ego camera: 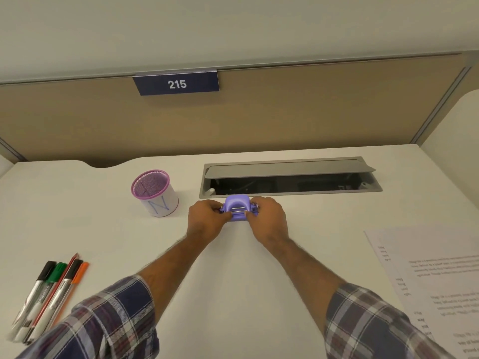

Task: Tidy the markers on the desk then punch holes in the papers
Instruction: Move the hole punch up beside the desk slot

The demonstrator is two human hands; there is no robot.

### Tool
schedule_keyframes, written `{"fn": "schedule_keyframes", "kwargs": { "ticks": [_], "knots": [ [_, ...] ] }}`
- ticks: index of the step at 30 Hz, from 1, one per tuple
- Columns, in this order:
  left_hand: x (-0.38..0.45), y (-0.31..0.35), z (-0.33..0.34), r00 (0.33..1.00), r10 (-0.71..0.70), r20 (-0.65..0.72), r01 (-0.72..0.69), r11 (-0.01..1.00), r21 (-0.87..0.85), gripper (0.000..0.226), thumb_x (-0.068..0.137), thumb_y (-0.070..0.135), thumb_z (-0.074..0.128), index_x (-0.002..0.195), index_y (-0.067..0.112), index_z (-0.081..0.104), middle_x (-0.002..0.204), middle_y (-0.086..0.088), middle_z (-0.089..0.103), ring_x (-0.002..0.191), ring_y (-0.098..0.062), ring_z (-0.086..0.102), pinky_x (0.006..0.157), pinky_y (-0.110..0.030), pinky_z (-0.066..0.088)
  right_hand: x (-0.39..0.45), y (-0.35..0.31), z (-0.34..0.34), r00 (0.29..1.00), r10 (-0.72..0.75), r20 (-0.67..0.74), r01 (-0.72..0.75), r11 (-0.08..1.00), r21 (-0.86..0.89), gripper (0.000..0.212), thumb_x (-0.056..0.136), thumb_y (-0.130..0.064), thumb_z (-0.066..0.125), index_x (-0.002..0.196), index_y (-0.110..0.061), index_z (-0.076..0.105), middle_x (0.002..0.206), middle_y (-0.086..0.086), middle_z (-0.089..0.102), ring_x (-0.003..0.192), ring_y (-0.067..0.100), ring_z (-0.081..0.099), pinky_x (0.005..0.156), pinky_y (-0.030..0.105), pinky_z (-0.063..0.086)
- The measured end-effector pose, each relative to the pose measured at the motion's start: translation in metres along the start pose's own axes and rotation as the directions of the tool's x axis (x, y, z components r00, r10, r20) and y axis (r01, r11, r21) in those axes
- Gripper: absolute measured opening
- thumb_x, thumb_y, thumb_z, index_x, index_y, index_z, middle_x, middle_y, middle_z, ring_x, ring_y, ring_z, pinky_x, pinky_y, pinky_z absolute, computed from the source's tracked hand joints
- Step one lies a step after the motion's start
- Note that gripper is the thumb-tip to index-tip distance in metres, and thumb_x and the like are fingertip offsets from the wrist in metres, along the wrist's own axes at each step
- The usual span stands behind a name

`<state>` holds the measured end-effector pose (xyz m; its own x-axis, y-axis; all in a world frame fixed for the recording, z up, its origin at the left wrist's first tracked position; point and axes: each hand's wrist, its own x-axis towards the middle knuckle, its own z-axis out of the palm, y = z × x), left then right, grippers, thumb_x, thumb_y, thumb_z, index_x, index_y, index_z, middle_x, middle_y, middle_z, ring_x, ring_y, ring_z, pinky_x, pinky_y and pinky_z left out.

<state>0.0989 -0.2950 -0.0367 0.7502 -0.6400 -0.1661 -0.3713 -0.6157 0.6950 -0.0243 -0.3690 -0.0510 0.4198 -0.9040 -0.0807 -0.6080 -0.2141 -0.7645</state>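
A small purple hole punch (237,206) sits on the white desk at the middle, just in front of the cable tray. My left hand (206,219) grips its left end and my right hand (268,219) grips its right end. Several markers (49,294) with black, green and orange caps, plus a red pencil, lie side by side at the desk's front left. A purple mesh pen cup (154,193) stands empty to the left of the punch. Printed papers (435,281) lie at the right edge of the desk.
An open grey cable tray (290,177) is set into the desk behind the punch. A tan partition (233,120) with a "215" sign (177,84) closes off the back. The white desk (233,281) stretches between my forearms.
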Motion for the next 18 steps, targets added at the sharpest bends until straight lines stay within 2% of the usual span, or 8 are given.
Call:
{"fn": "schedule_keyframes", "kwargs": {
  "ticks": [5, 9, 13, 16, 18],
  "knots": [
    [0.003, 0.002, -0.004, 0.998, 0.050, -0.033, -0.051, 0.999, -0.018, 0.033, 0.080, 0.023, 0.079, 0.109, 0.008, 0.072, 0.093, -0.006, 0.071, 0.079, -0.018, 0.062, 0.077, -0.023, 0.046, 0.003, -0.002, 0.001, 0.998, -0.041, -0.041, 0.041, 0.999, 0.002, 0.039, 0.089, -0.027, 0.064, 0.125, -0.014, 0.060, 0.119, 0.006, 0.066, 0.103, 0.020, 0.061, 0.096, 0.028, 0.046],
    [0.005, 0.000, -0.002, 0.998, 0.066, -0.023, -0.066, 0.998, -0.010, 0.041, 0.081, 0.029, 0.077, 0.118, 0.012, 0.069, 0.106, -0.006, 0.072, 0.083, -0.014, 0.060, 0.079, -0.021, 0.044, 0.003, -0.001, 0.002, 0.997, -0.059, -0.045, 0.060, 0.998, 0.010, 0.042, 0.088, -0.028, 0.065, 0.127, -0.014, 0.058, 0.121, 0.006, 0.065, 0.105, 0.020, 0.060, 0.095, 0.028, 0.046],
    [-0.005, -0.005, -0.009, 0.999, 0.020, -0.046, -0.022, 0.999, -0.042, 0.058, 0.079, 0.040, 0.077, 0.129, 0.013, 0.061, 0.116, -0.004, 0.069, 0.092, -0.016, 0.062, 0.086, -0.026, 0.048, -0.011, 0.003, -0.008, 0.997, -0.060, -0.051, 0.059, 0.998, -0.021, 0.056, 0.085, -0.040, 0.067, 0.134, -0.017, 0.051, 0.130, 0.003, 0.059, 0.114, 0.020, 0.056, 0.097, 0.031, 0.045],
    [-0.025, -0.012, -0.015, 0.996, 0.029, -0.084, -0.032, 0.999, -0.042, 0.054, 0.080, 0.041, 0.076, 0.125, 0.015, 0.063, 0.115, -0.001, 0.067, 0.091, -0.016, 0.065, 0.081, -0.023, 0.047, -0.034, 0.014, -0.028, 0.990, -0.042, -0.133, 0.042, 0.999, -0.004, 0.054, 0.084, -0.040, 0.068, 0.131, -0.018, 0.053, 0.121, 0.002, 0.061, 0.107, 0.017, 0.058, 0.092, 0.032, 0.049],
    [-0.048, -0.020, -0.016, 0.992, 0.085, -0.090, -0.088, 0.995, -0.037, 0.045, 0.080, 0.036, 0.076, 0.119, 0.016, 0.065, 0.112, 0.002, 0.066, 0.086, -0.012, 0.063, 0.077, -0.021, 0.045, -0.055, 0.028, -0.042, 0.981, -0.062, -0.186, 0.059, 0.998, -0.020, 0.047, 0.084, -0.034, 0.069, 0.126, -0.016, 0.057, 0.113, 0.002, 0.062, 0.102, 0.017, 0.058, 0.088, 0.031, 0.048]
  ]
}}
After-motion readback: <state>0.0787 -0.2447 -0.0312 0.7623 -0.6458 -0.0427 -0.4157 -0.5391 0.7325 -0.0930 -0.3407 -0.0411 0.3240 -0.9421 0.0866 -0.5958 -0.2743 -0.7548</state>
